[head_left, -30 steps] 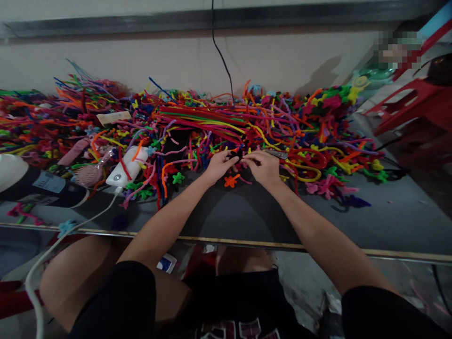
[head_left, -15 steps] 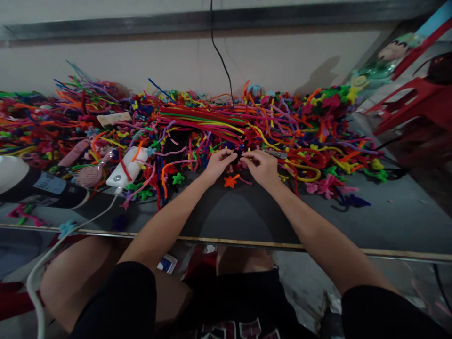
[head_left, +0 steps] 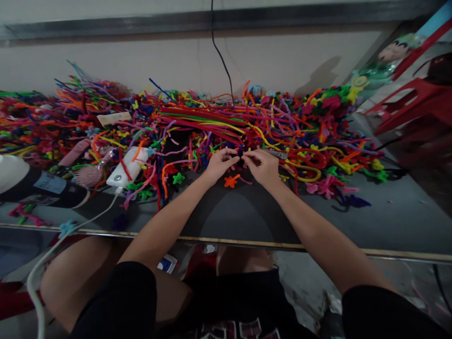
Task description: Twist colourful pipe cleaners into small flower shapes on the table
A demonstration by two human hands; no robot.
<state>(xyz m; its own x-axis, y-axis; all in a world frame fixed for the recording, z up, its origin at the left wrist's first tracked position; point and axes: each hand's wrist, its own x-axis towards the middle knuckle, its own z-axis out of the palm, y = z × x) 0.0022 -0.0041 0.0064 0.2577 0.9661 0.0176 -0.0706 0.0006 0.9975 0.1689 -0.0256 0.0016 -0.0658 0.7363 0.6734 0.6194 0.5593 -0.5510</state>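
- Around the middle of the bench (head_left: pixel 243 214), the left hand (head_left: pixel 219 166) and right hand (head_left: pixel 263 168) are nearly touching, thumbs and fingertips pinching a small dark piece (head_left: pixel 240 153) between them; too tiny and dim to make out its shape
- Just on the near side of them, an orange fuzzy flower (head_left: pixel 231 181) lies flat, and a metal tool (head_left: pixel 277 154) sits right beside the right hand, partly covered
- Way over left there's a dark container (head_left: pixel 63 192) with a white top and pale label; can't see what's inside, or tell if it's upright or tipped
- Near that: a pink hairbrush (head_left: pixel 90 175), then a white device (head_left: pixel 131 165) with its cable (head_left: pixel 102 213) plugged in
- Beyond the hands, a mostly red bundle of stems (head_left: pixel 208 121) sits on the messy pile
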